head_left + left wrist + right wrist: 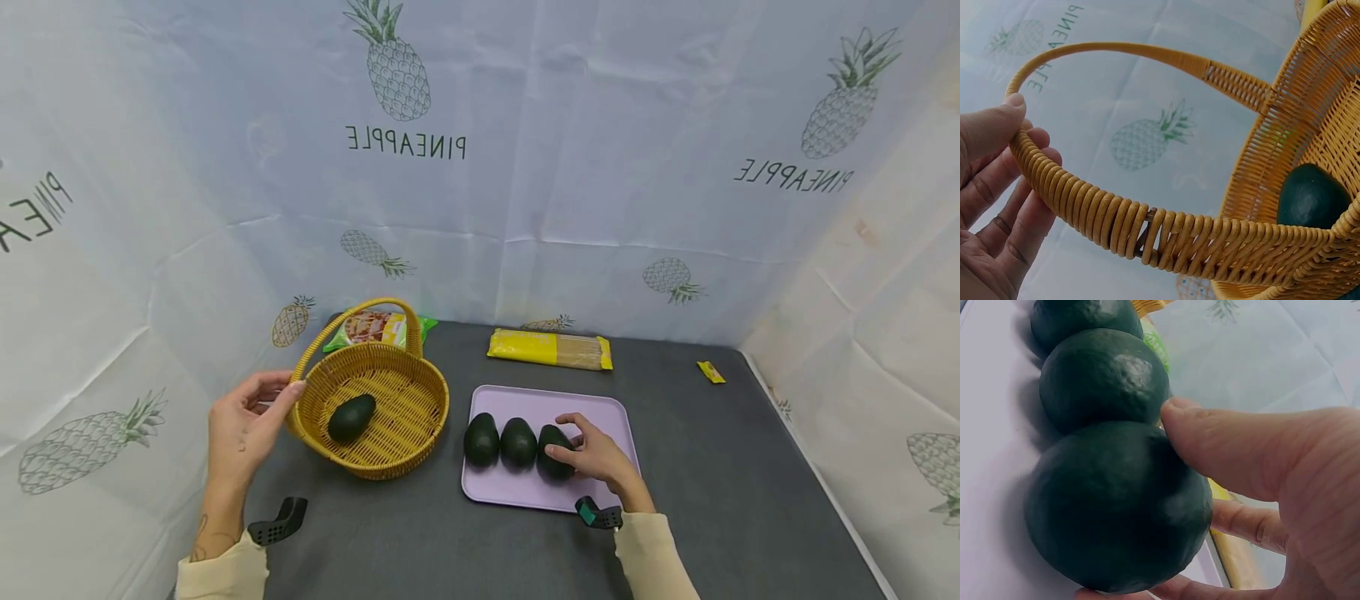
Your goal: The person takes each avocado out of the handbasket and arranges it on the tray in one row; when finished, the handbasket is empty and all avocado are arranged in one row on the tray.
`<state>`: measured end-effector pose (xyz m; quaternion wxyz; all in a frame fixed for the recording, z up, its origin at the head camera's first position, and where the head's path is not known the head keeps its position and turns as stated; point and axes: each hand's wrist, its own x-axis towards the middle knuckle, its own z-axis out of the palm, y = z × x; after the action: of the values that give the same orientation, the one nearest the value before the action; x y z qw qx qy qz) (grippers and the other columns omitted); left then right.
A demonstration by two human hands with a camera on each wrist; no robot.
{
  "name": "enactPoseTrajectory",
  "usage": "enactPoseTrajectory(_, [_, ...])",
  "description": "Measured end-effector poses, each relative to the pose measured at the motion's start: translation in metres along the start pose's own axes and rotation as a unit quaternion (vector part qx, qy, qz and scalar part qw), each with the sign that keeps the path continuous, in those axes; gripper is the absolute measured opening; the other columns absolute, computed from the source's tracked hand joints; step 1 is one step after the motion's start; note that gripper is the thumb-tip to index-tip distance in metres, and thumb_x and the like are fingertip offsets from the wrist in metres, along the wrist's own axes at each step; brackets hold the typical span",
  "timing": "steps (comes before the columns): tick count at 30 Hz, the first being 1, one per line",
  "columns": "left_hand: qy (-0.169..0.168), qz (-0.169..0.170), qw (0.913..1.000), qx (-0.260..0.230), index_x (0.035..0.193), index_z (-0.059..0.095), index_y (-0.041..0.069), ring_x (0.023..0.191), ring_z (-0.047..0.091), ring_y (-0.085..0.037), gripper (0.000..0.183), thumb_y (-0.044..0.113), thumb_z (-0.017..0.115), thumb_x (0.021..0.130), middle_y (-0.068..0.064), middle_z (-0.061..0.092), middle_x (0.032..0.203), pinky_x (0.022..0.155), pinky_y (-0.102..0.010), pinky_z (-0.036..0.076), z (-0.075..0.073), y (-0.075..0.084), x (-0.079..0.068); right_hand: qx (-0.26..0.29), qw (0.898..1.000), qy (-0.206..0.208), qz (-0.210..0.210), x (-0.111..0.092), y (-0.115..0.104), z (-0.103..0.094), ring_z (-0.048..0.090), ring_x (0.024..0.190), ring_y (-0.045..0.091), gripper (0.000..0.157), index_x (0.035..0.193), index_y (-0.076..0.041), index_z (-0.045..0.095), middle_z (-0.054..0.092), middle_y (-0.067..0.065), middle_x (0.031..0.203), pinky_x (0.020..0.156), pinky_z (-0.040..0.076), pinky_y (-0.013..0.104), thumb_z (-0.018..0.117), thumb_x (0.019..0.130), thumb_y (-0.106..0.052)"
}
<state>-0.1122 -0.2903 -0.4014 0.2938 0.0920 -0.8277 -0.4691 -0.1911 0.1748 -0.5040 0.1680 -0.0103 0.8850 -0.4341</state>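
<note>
My left hand (243,425) pinches the handle (1072,194) of a yellow wicker basket (408,408) between thumb and fingers. One dark green avocado (351,418) lies inside the basket, toward its left side. To the right, a light purple tray (510,400) bears a row of three avocados. My right hand (600,458) is at the rightmost avocado (1116,506), with its thumb along one side and its fingers curled round the other. The middle avocado (518,443) and the left avocado (481,440) sit side by side next to it.
Behind the basket lies a green snack bag (375,327), partly hidden by the handle. A yellow noodle packet (551,348) lies behind the tray. A small yellow sachet (711,372) is at the far right of the dark table (720,483). Pineapple-print curtains (570,167) enclose the back and sides.
</note>
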Motion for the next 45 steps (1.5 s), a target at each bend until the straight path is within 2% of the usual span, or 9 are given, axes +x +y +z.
enactPoseTrajectory(15, [0.001,-0.004,1.0000,0.004,0.105,0.076,0.008,0.076,0.064,-0.002,0.021,0.022,0.079,0.090,0.019,0.069,0.084,0.062,-0.013,0.050,0.001,-0.003,0.002,0.008,1.000,-0.006,-0.005,-0.003,0.000,-0.002,0.063,0.086,0.026,0.065,0.141,-0.013,0.054,0.061,0.023,0.122,0.071,0.061,0.042,0.081,0.086,-0.037])
enactPoseTrajectory(20, [0.000,0.002,1.0000,0.005,0.104,0.076,0.009,0.075,0.064,-0.002,0.020,0.022,0.079,0.090,0.020,0.069,0.083,0.063,-0.012,0.049,0.001,-0.003,0.002,-0.008,1.000,0.001,-0.013,-0.003,-0.002,-0.006,0.065,0.097,0.029,0.063,0.141,-0.012,0.055,0.061,0.023,0.126,0.074,0.060,0.042,0.078,0.088,-0.039])
enactPoseTrajectory(24, [0.000,0.000,1.0000,0.009,0.104,0.076,0.009,0.075,0.063,-0.001,0.020,0.024,0.079,0.090,0.020,0.068,0.083,0.063,-0.012,0.049,0.000,-0.002,0.001,-0.029,0.998,0.029,-0.037,0.000,-0.008,-0.009,0.064,0.109,0.035,0.057,0.138,-0.010,0.057,0.061,0.025,0.130,0.080,0.059,0.045,0.074,0.092,-0.038])
enactPoseTrajectory(29, [-0.004,-0.002,1.0000,0.008,0.105,0.076,0.010,0.076,0.063,0.000,0.021,0.024,0.079,0.090,0.020,0.067,0.084,0.063,-0.012,0.049,-0.001,-0.001,0.001,-0.039,0.993,0.079,-0.075,0.006,-0.026,-0.011,0.066,0.111,0.037,0.046,0.133,-0.009,0.062,0.065,0.022,0.126,0.091,0.056,0.052,0.071,0.095,-0.032])
enactPoseTrajectory(32, [-0.006,-0.003,1.0000,0.006,0.107,0.076,0.010,0.076,0.063,0.001,0.021,0.022,0.079,0.090,0.021,0.067,0.084,0.063,-0.011,0.048,-0.001,-0.002,0.000,-0.029,0.991,0.092,-0.098,0.010,-0.042,-0.009,0.067,0.109,0.037,0.039,0.130,-0.010,0.064,0.069,0.019,0.120,0.090,0.057,0.052,0.070,0.095,-0.028])
enactPoseTrajectory(38, [-0.005,0.003,1.0000,0.008,0.107,0.076,0.011,0.076,0.063,0.002,0.020,0.022,0.079,0.090,0.022,0.067,0.085,0.065,-0.011,0.048,-0.001,-0.003,0.000,-0.001,0.989,0.079,-0.128,0.017,-0.079,0.002,0.068,0.108,0.035,0.033,0.127,-0.015,0.066,0.071,0.015,0.118,0.081,0.060,0.044,0.070,0.096,-0.024])
enactPoseTrajectory(45, [-0.003,0.010,0.9999,0.011,0.106,0.077,0.011,0.076,0.063,0.002,0.020,0.023,0.079,0.090,0.022,0.067,0.085,0.065,-0.011,0.048,-0.001,-0.002,0.001,-0.014,0.983,0.057,-0.173,0.023,-0.116,0.016,0.069,0.106,0.030,0.029,0.124,-0.019,0.068,0.072,0.008,0.113,0.090,0.056,0.050,0.069,0.097,-0.026])
